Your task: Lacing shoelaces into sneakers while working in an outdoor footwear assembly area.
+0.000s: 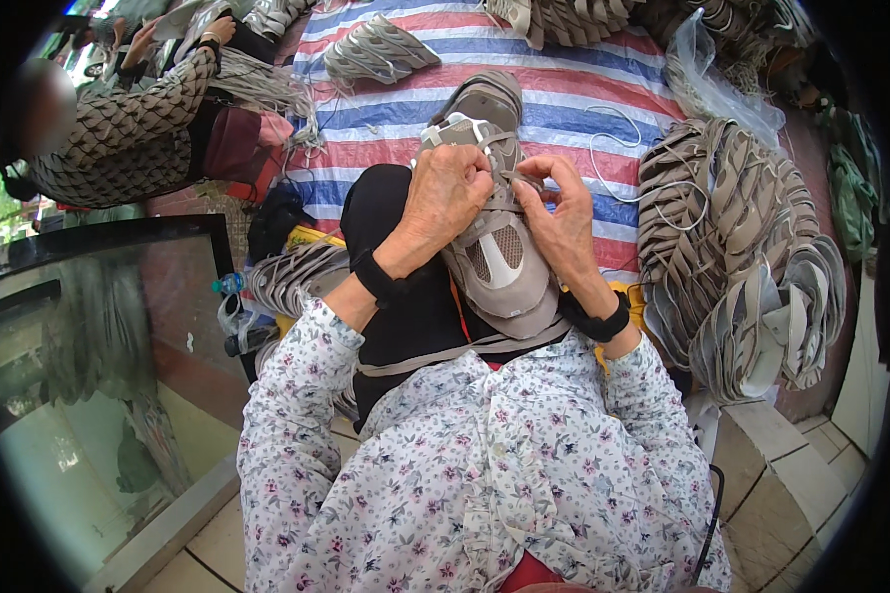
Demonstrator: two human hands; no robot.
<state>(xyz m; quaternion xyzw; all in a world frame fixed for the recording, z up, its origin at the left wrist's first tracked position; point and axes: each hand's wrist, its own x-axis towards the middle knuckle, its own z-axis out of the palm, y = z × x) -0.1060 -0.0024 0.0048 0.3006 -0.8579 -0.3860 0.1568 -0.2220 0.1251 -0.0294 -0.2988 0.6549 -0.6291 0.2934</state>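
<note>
Now grey shoe upper [499, 262] between both hands [504, 198], gripped.

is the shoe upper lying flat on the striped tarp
No, both the left hand and right hand hold the shoe upper over the lap.

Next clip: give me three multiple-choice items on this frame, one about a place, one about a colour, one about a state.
1. Where does the shoe upper rest?
A. on the person's lap
B. on the tiled floor
C. on the big pile

2. What colours is the tarp?
A. green, yellow
B. red, blue, white stripes
C. plain black

3. What are the left hand and right hand doing?
A. hanging free
B. both gripping the upper
C. holding a bottle

Key: A, it lies over the dark lap; B, stripes show; B, fingers close on its top.
</note>
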